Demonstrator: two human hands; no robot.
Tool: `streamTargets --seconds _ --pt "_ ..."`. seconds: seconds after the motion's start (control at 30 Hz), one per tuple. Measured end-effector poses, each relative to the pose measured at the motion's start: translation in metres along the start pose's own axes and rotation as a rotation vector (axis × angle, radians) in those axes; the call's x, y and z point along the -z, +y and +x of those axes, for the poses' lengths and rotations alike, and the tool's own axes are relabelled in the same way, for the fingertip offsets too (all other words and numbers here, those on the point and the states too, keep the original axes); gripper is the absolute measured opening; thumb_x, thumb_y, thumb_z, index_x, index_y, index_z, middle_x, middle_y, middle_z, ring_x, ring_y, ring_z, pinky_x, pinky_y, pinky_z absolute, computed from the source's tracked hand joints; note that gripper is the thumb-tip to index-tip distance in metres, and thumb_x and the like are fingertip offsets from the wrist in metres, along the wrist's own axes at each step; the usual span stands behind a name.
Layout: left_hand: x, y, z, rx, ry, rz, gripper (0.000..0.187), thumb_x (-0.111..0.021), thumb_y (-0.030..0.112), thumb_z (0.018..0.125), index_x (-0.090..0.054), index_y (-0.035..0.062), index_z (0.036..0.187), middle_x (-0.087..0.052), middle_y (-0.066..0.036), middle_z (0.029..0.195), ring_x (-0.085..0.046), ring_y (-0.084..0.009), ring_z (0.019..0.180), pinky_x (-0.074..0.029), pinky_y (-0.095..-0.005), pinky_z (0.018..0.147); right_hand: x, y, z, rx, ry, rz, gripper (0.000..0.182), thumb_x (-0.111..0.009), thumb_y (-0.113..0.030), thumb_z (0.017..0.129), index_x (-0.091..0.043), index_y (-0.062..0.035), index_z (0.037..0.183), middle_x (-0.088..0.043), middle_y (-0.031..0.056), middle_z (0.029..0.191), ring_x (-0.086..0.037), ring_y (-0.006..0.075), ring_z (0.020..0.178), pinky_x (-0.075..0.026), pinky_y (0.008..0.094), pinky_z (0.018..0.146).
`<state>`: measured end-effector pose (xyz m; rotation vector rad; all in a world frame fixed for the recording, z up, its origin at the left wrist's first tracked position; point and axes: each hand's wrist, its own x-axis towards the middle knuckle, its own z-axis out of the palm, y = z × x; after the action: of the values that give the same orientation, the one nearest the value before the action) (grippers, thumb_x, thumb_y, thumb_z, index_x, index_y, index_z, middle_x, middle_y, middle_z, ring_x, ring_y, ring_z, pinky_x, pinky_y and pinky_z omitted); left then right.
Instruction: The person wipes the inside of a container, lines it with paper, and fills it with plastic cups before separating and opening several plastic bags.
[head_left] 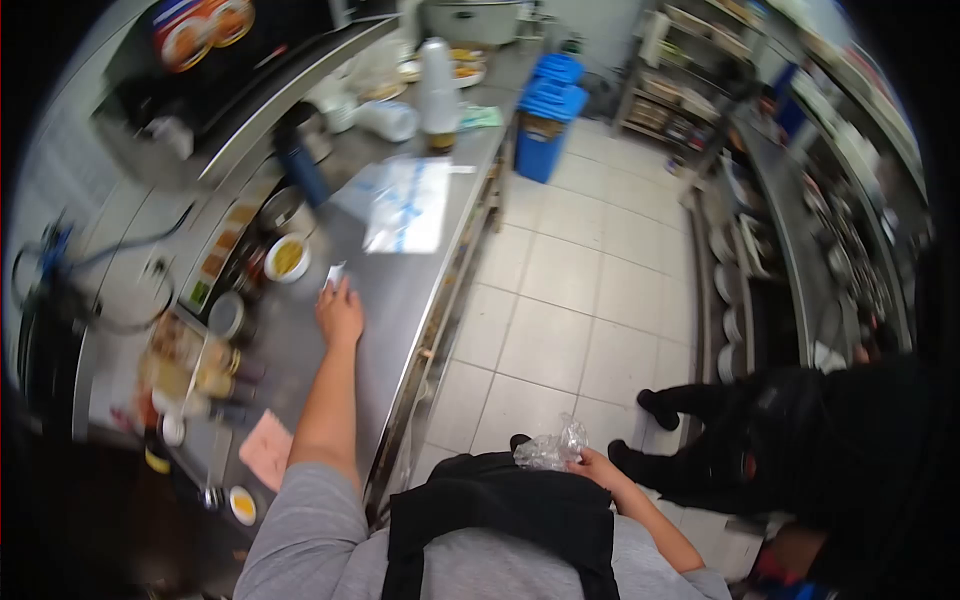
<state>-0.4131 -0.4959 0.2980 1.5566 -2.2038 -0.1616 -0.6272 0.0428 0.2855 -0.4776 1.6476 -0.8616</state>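
My left hand (341, 314) reaches out over the steel counter (390, 290), its fingertips closed on a small white scrap (336, 271) that looks like paper or plastic. Just beyond, to the left, stands a white bowl (288, 259) with yellow food in it. Further up the counter lie flat white plastic sheets (410, 205) with blue markings. Low in front of my body, my right hand (594, 468) grips a crumpled clear plastic bag (553, 446). Its fingers are partly hidden by the bag.
A pink cloth (267, 450) and several sauce containers (190, 375) lie along the counter's left side. A stack of clear cups (436, 85) stands further back. Beyond the counter's end is a blue bin (550, 118). A person in black (780, 430) stands close on my right, beside shelving.
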Motion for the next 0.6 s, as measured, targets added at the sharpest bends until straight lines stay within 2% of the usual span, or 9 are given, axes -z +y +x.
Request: streamTargets --seconds 0.13,0.2,0.23,0.3,0.33,0.37,0.43,0.5,0.6 --pt "-0.011 0.031 -0.003 -0.121 -0.009 -0.322 0.033 -0.057 0.020 0.091 -0.063 0.0039 0.119 -0.065 -0.017 0.114 -0.061 -0.0316 0.107 -0.047 -0.0408 0.092 -0.061 0.070 -0.026 0.201 0.371 0.168 0.035 -0.061 -0.005 0.089 -0.054 -0.0029 0.123 -0.065 0.0067 0.104 -0.063 0.0144 0.084 -0.052 0.0297 0.073" --pt "-0.015 0.080 -0.048 -0.309 -0.178 -0.541 0.025 -0.057 0.015 0.091 -0.065 0.0042 0.112 -0.068 -0.015 0.103 -0.065 -0.0279 0.094 -0.051 -0.0380 0.081 -0.089 0.062 -0.046 0.146 0.532 0.288 0.035 -0.060 -0.002 0.089 -0.054 -0.0030 0.124 -0.064 0.0068 0.109 -0.062 0.0144 0.092 -0.051 0.0294 0.078" --pt "0.005 0.121 -0.088 -0.241 -0.501 -0.697 0.024 -0.058 0.012 0.090 -0.066 0.0040 0.111 -0.069 -0.013 0.095 -0.065 -0.0251 0.089 -0.051 -0.0370 0.082 -0.102 0.056 -0.055 0.095 0.652 0.383 0.035 -0.059 0.001 0.090 -0.054 -0.0031 0.124 -0.063 0.0069 0.113 -0.060 0.0144 0.099 -0.050 0.0291 0.083" --pt "0.007 0.163 -0.183 -0.544 -0.998 -1.012 0.031 -0.065 0.020 0.090 -0.063 0.0088 0.119 -0.065 -0.013 0.115 -0.061 -0.0232 0.104 -0.048 -0.0365 0.091 -0.118 0.058 -0.060 0.184 0.746 0.531 0.037 -0.057 0.002 0.088 -0.054 -0.0035 0.125 -0.063 0.0084 0.115 -0.061 0.0155 0.100 -0.050 0.0296 0.083" --pt "0.029 0.187 -0.228 -0.969 -0.964 -0.927 0.037 -0.068 0.023 0.088 -0.063 0.0093 0.122 -0.063 -0.012 0.122 -0.062 -0.0261 0.110 -0.048 -0.0363 0.095 -0.119 0.061 -0.062 0.251 0.775 0.541 0.035 -0.056 -0.001 0.090 -0.054 -0.0040 0.125 -0.063 0.0090 0.114 -0.061 0.0160 0.101 -0.050 0.0297 0.084" --pt "0.045 0.207 -0.268 -1.206 -1.119 -0.930 0.039 -0.069 0.023 0.087 -0.061 0.0071 0.121 -0.060 -0.017 0.124 -0.060 -0.0321 0.110 -0.049 -0.0382 0.093 -0.119 0.062 -0.070 0.315 0.825 0.554 0.033 -0.056 -0.005 0.092 -0.054 -0.0045 0.125 -0.063 0.0096 0.114 -0.061 0.0164 0.101 -0.049 0.0297 0.085" --pt "0.067 0.228 -0.329 -1.399 -1.243 -0.924 0.033 -0.068 0.022 0.087 -0.061 0.0036 0.114 -0.062 -0.020 0.112 -0.060 -0.0371 0.102 -0.050 -0.0401 0.089 -0.126 -0.013 -0.124 0.176 0.846 1.185 0.031 -0.054 -0.016 0.096 -0.053 -0.0058 0.126 -0.063 0.0110 0.114 -0.061 0.0173 0.101 -0.049 0.0325 0.086" --pt "0.084 0.248 -0.343 -1.669 -1.075 -0.852 0.025 -0.069 0.015 0.081 -0.058 0.0023 0.100 -0.061 -0.017 0.093 -0.060 -0.0369 0.086 -0.051 -0.0432 0.081 -0.125 0.006 -0.146 0.482 0.493 1.593 0.039 -0.054 -0.017 0.098 -0.043 -0.0066 0.134 -0.059 0.0138 0.117 -0.058 0.0239 0.111 -0.049 0.0403 0.094" --pt "0.131 0.278 -0.361 -2.025 -0.914 -1.012 0.027 -0.072 0.010 0.077 -0.055 0.0055 0.098 -0.062 -0.011 0.086 -0.064 -0.0303 0.083 -0.043 -0.0484 0.092 -0.138 -0.020 -0.206 0.628 0.840 1.550 0.036 -0.056 -0.013 0.096 -0.046 -0.0044 0.129 -0.060 0.0129 0.115 -0.059 0.0221 0.108 -0.051 0.0386 0.090"
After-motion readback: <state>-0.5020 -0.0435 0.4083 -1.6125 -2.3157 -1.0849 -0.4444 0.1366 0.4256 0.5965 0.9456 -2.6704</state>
